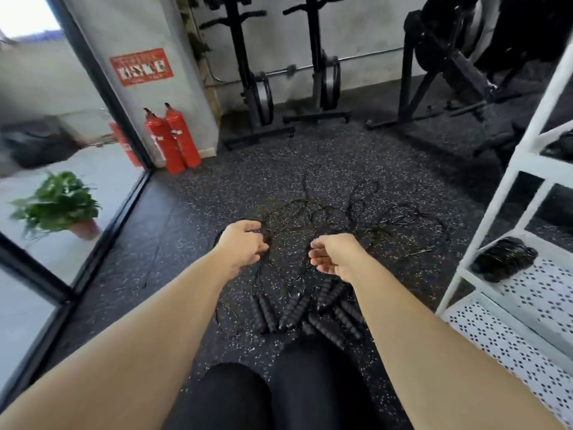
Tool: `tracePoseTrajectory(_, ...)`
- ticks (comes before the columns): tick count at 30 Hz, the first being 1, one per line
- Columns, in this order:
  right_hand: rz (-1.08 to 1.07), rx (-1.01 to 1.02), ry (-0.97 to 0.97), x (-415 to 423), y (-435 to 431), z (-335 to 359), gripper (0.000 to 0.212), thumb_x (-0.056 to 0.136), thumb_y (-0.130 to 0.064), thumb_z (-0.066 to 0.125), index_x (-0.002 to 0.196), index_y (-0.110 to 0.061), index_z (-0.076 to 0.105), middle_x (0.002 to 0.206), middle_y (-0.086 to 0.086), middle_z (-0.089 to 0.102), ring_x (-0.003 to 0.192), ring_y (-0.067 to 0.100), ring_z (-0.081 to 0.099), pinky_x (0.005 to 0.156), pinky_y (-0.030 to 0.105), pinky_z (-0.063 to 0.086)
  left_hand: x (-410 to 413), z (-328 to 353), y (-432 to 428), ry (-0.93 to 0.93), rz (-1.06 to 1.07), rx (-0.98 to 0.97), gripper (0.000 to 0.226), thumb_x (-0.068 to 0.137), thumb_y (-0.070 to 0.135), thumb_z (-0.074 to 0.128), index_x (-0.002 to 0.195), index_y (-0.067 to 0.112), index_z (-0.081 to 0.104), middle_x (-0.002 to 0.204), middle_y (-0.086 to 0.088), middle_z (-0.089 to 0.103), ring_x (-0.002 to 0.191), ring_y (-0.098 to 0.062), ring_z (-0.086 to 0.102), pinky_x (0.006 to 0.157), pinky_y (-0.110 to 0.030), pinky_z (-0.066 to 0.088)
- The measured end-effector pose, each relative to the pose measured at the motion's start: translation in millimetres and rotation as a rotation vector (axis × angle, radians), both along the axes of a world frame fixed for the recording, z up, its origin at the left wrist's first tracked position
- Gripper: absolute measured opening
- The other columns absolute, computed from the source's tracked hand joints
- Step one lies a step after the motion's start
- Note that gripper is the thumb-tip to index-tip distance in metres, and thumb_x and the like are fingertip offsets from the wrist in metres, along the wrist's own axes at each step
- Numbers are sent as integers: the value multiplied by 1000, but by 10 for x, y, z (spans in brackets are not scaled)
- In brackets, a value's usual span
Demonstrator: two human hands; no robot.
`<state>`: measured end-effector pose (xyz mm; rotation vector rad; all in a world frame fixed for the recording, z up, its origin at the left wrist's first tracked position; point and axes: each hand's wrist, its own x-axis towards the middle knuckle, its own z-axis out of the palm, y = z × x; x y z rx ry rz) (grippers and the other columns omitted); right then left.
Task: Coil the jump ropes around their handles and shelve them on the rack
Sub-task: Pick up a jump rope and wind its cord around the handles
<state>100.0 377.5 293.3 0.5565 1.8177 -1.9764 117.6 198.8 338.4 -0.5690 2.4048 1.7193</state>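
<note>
- Potted plant (59, 203), far left, beyond the glass; not part of the job.
- Two fire extinguishers (173, 141), upright against the pillar, far left.
- Left hand (242, 243): reaches out over the left edge of the cord tangle with fingers curled. Whether a thin cord is pinched under them cannot be told.
- Cords (356, 206): a loose black tangle spread on the speckled floor (217, 187), just beyond both hands. The loops cross and have no single direction.
- Handles (291, 311): ribbed black grips clustered on the floor near the knees, between the forearms. Most lie with long axes running near-to-far and fan slightly, with cord ends towards the tangle. The nearest right pair slants from far left to near right.
- Right hand (335, 259): held beside the tangle with fingers loosely curled and palm turned left; nothing is visibly held.
- Rack (483, 225), white, at the right, with one bundle of coiled ropes (502, 259) already on a perforated shelf.
- Step in hand, as judged: freeing one rope. It is best to lift a matched pair of handles first, then draw that cord out slowly so crossings loosen instead of knotting. The pair is then held parallel and wound evenly.
</note>
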Motion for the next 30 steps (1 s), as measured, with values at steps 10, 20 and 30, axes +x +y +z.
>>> tracePoseTrajectory(10,116,157,-113,-827,-784,-841,11,92,-7,52,83,-6,59,66,9,58,48,16,48,45,23,36,-827,-1206,-650,-204,55,14,44,97,2,54,139,15,49,99,-3,66,92,-19,64,90,-35,54)
tracePoseTrajectory(20,196,285,-131,-1578,-1223,-1754,10,91,-10,55,95,-4,62,66,5,61,51,13,51,45,21,40,-1408,-2591,-1006,-338,70,-72,54,88,2,63,140,8,51,95,1,61,86,-20,60,92,-38,55)
tracePoseTrajectory(30,45,194,-103,-1891,-1345,-2695,15,90,-7,57,77,-12,64,62,3,64,49,12,55,44,19,43,-1586,-3842,-1036,-537,-62,-403,103,78,43,81,156,26,17,151,-11,32,139,-31,31,112,-43,33)
